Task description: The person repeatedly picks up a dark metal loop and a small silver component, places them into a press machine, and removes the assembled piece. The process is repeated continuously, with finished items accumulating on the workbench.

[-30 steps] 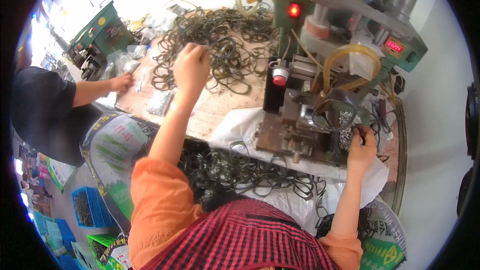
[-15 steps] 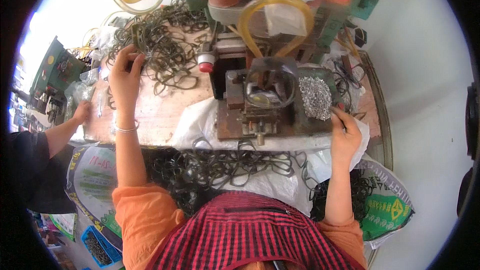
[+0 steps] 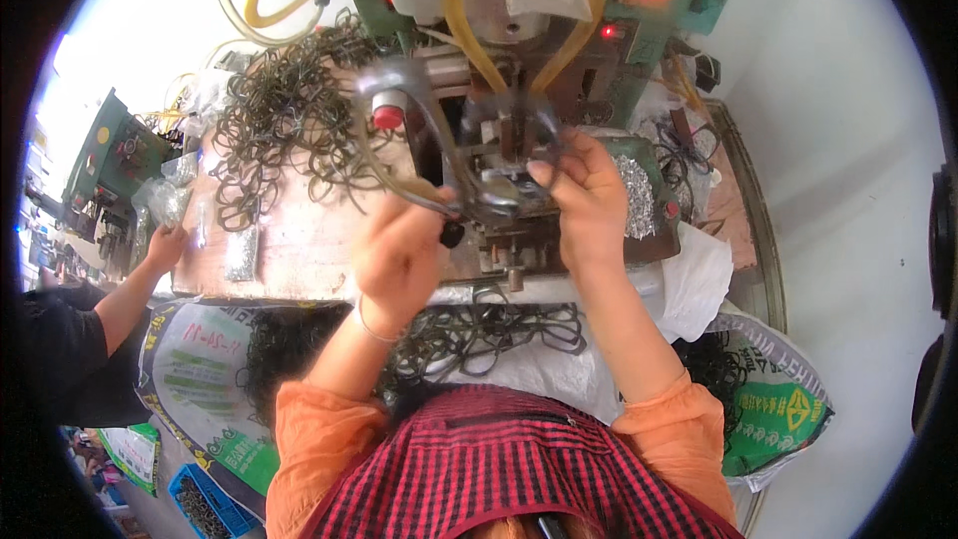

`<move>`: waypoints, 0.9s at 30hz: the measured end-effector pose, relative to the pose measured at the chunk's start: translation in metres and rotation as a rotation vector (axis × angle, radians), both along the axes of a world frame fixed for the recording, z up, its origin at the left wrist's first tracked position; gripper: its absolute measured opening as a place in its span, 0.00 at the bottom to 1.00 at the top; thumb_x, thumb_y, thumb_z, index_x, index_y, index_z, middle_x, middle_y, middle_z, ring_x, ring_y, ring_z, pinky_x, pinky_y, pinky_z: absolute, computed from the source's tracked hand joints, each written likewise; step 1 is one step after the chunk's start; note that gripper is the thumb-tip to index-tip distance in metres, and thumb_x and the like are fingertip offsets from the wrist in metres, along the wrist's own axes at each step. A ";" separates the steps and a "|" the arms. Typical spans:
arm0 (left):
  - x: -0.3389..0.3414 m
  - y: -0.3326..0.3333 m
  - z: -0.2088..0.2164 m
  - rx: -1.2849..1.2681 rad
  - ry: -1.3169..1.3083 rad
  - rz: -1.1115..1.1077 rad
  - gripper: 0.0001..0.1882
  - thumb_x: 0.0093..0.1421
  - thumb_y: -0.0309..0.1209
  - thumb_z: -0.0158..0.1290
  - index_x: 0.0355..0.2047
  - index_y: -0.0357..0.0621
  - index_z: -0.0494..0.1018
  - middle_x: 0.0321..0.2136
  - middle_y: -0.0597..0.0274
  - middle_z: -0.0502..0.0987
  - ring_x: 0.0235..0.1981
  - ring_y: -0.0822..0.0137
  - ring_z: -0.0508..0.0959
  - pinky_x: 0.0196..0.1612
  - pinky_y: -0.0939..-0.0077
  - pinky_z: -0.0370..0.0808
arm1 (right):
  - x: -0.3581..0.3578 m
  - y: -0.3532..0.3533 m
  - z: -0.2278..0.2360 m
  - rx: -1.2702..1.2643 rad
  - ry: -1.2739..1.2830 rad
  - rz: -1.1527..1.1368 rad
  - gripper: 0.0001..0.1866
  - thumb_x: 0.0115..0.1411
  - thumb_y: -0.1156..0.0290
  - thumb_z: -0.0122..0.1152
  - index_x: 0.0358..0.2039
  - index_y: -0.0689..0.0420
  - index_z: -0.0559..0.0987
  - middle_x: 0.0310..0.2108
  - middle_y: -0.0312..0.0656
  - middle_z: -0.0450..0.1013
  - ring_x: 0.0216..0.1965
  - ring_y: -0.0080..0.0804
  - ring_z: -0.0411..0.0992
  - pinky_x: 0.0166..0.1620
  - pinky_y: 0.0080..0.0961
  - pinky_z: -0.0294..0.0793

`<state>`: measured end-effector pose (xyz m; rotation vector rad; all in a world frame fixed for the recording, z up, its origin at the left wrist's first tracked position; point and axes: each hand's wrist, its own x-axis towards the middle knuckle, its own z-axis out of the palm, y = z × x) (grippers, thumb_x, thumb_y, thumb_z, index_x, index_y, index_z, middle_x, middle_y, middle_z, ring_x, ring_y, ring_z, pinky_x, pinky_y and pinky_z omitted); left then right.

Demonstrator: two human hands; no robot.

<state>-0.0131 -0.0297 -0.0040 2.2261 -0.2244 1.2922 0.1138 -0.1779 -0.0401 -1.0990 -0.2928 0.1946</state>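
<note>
My left hand (image 3: 399, 252) is closed on a dark looped frame (image 3: 365, 145), smeared by motion, which rises in front of the press. At the press's working point (image 3: 514, 155), my right hand (image 3: 591, 198) has thumb and fingers pinched together. Whatever lies between those fingertips is too small or hidden to make out. A clear round shield (image 3: 554, 130) partly covers the tooling between my hands. Right of my right hand, a tray (image 3: 671, 240) holds a heap of small silvery metal pieces (image 3: 637, 202).
Tangled dark looped frames (image 3: 284, 110) pile on the table's left; more frames (image 3: 489, 334) lie below its front edge. A red button (image 3: 388, 117) and a yellow hose (image 3: 454, 15) belong to the green press. A co-worker's hand (image 3: 168, 245) is at far left. Printed sacks (image 3: 195, 379) flank me.
My left hand has come from the frame pile to the press with a looped frame. My right hand has moved left from the metal pieces to the tooling. The view has shifted slightly.
</note>
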 end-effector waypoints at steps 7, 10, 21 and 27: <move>-0.053 0.023 0.047 -0.328 -0.535 -0.163 0.05 0.59 0.18 0.50 0.36 0.34 0.72 0.35 0.54 0.78 0.30 0.63 0.77 0.33 0.72 0.76 | -0.016 0.008 0.024 0.022 0.063 -0.001 0.24 0.55 0.83 0.62 0.52 0.69 0.69 0.41 0.48 0.78 0.43 0.29 0.76 0.47 0.23 0.73; -0.060 0.027 0.048 -0.359 -0.542 -0.283 0.08 0.62 0.20 0.49 0.42 0.34 0.71 0.36 0.55 0.77 0.31 0.66 0.76 0.34 0.73 0.77 | -0.007 0.002 0.021 -0.134 0.006 0.018 0.25 0.55 0.80 0.64 0.53 0.69 0.69 0.40 0.49 0.78 0.42 0.29 0.76 0.46 0.23 0.73; 0.055 0.040 0.018 -0.174 -0.392 -0.070 0.07 0.65 0.22 0.52 0.41 0.30 0.73 0.30 0.54 0.79 0.29 0.72 0.76 0.33 0.78 0.74 | -0.004 -0.005 0.041 -0.108 0.149 0.127 0.29 0.54 0.79 0.63 0.56 0.69 0.67 0.46 0.52 0.76 0.45 0.35 0.75 0.49 0.27 0.73; 0.012 0.019 -0.002 0.125 -0.143 -0.046 0.09 0.49 0.13 0.54 0.31 0.35 0.77 0.31 0.53 0.79 0.28 0.60 0.78 0.30 0.74 0.75 | 0.000 -0.050 0.045 -0.218 -0.094 0.363 0.30 0.53 0.75 0.61 0.58 0.66 0.69 0.50 0.48 0.75 0.53 0.36 0.70 0.58 0.29 0.65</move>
